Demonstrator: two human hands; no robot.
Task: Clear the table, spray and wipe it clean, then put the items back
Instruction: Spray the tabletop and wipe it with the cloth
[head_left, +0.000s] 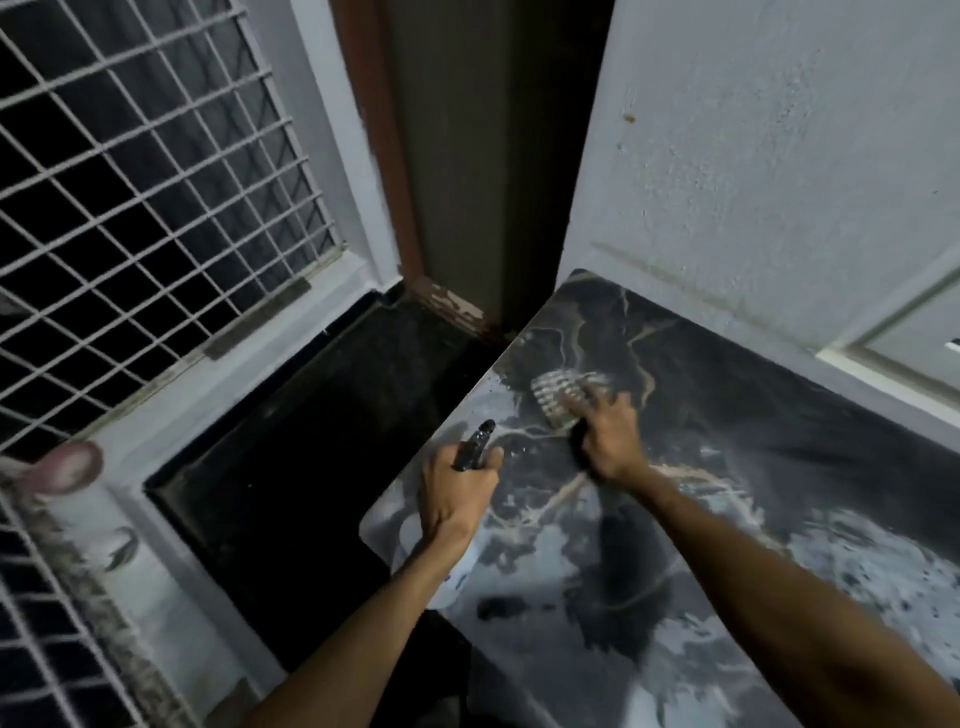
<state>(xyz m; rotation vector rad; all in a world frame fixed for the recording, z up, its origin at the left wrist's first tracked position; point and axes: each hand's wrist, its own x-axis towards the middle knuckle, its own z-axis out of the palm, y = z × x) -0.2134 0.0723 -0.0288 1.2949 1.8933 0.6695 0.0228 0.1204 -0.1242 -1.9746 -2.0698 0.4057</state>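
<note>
Head view, bench: my bench (779, 467) fills the 3 to 6 o'clock part of the frame. Its top is dark marbled with pale veins, its near-left corner is rounded, and its far edge meets the grey wall (779, 156).
Head view, left hand: my left hand (457, 493) is clenched around the neck of a spray bottle (472, 449). It sits over the bench's left edge, just left of frame centre.
Head view, spray bottle: the black trigger head points toward 12 o'clock. The pale body shows below my wrist, mostly hidden by my forearm.
Head view, right hand: my right hand (605, 441) lies at 2 o'clock from the left hand, pressed palm-down on a cloth (563, 400). Motion blur hides the fingers, so I cannot tell whether they grip the cloth or lie flat on it.
Head view, cloth: pale, checked, flat on the bench surface; its far-left part shows beyond my fingers.
Head view, surroundings: a window with a white grille (130, 208) occupies 9 to 11 o'clock. A dark black ledge (311, 441) lies below it, left of the bench. A brown door frame (384, 156) stands at 12 o'clock.
</note>
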